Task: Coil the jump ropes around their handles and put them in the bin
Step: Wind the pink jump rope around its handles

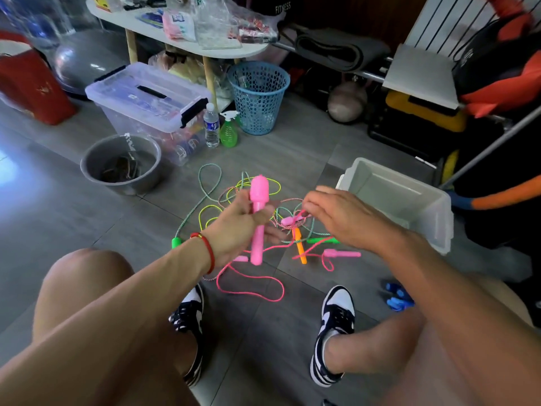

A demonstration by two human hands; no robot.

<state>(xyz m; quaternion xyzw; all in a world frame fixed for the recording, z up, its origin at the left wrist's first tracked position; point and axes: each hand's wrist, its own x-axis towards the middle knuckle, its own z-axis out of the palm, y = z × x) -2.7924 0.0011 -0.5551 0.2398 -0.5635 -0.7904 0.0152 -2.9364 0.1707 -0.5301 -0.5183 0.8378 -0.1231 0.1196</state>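
Left hand [234,230] gripping the pink handle [257,218] upright, right hand [345,218] at three o'clock, fingers [310,205] pinching a striped rope [288,222], tangled jump ropes [251,276] on the floor, bin [433,218] at two o'clock.

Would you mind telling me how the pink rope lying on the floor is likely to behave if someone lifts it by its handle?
The pink rope lies in loose loops, so it is probably floppy and would dangle. It runs into the tangle of ropes, so it may drag others along. The small pink handle looks like light plastic.
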